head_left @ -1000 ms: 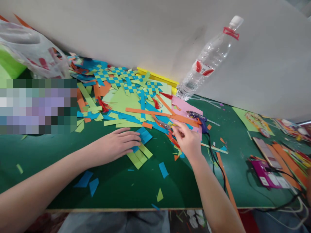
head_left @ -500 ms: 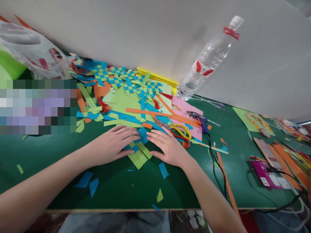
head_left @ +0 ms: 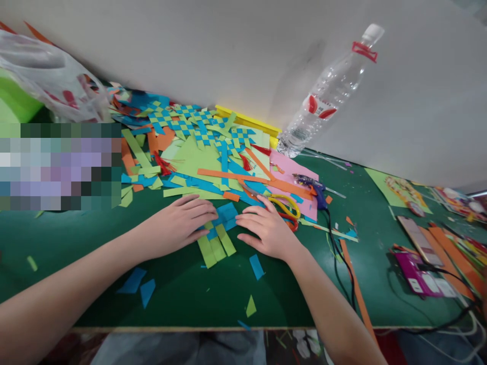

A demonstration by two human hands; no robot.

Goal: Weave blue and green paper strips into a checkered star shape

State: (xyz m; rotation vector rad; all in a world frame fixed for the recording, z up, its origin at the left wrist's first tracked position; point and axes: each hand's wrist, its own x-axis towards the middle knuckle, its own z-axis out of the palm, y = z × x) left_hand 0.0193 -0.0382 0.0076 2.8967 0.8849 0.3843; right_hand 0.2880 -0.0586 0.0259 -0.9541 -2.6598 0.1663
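Strips of light-green and blue paper, interlaced into one small woven piece (head_left: 217, 242), lie flat on the dark-green worktop (head_left: 190, 299) between two bare hands, with three green ends pointing toward the near edge. The left hand (head_left: 180, 223) is palm down over the piece's left side, its fingers nearly together and slightly bent, the thumb apart. The right hand (head_left: 266, 230), also palm down, has its fingers loosely spread at the piece's right edge, pinching nothing; whether they touch the paper is hard to tell. The left forearm comes in low from the left, while the right forearm slants more steeply from the lower right, so the hands face each other.

Just beyond the right hand lies one pair of scissors with one yellow and one red handle (head_left: 285, 205). Farther back are two red tassels (head_left: 163, 165), one blue glue gun (head_left: 320, 196) by a pink paper sheet (head_left: 291, 165), a heap of blue-and-green woven paper (head_left: 198, 124) and one clear plastic bottle with a white cap (head_left: 319, 104). Two blue paper scraps (head_left: 147, 293) lie near the left forearm.
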